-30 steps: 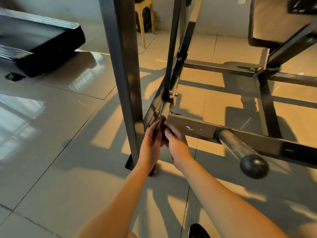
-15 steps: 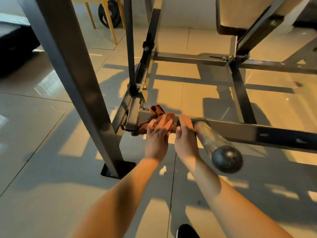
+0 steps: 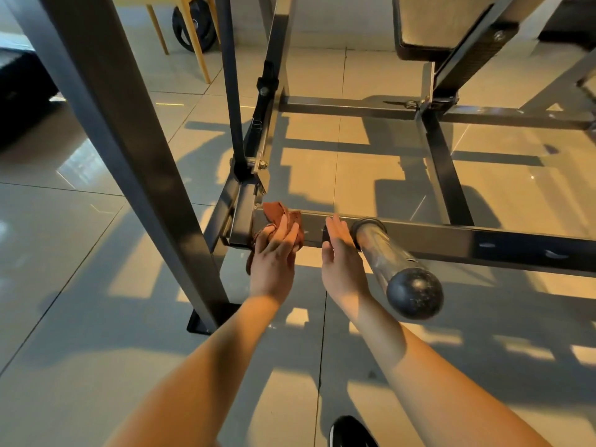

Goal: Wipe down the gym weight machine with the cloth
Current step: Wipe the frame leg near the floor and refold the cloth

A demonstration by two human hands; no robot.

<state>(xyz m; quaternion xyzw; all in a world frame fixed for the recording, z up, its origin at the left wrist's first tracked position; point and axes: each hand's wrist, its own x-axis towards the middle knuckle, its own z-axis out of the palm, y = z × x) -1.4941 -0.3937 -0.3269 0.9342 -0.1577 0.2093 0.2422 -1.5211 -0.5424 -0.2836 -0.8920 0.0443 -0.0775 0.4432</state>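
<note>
The weight machine is a dark steel frame; its low horizontal bar crosses the middle of the view. A crumpled rust-red cloth lies against the bar's left end. My left hand presses the cloth to the bar with straight, spread fingers. My right hand rests with straight fingers on the bar a little to the right, apart from the cloth. Just right of it a chrome peg with a black ball end sticks out toward me.
A thick upright post stands left of my hands on a black foot. A padded seat hangs at top right. Yellow chair legs and a weight plate stand at the back. Tiled floor lies all around.
My hands have moved apart: the left stays on the cloth at the bar's left end, the right has shifted toward the chrome peg. The view has come closer.
</note>
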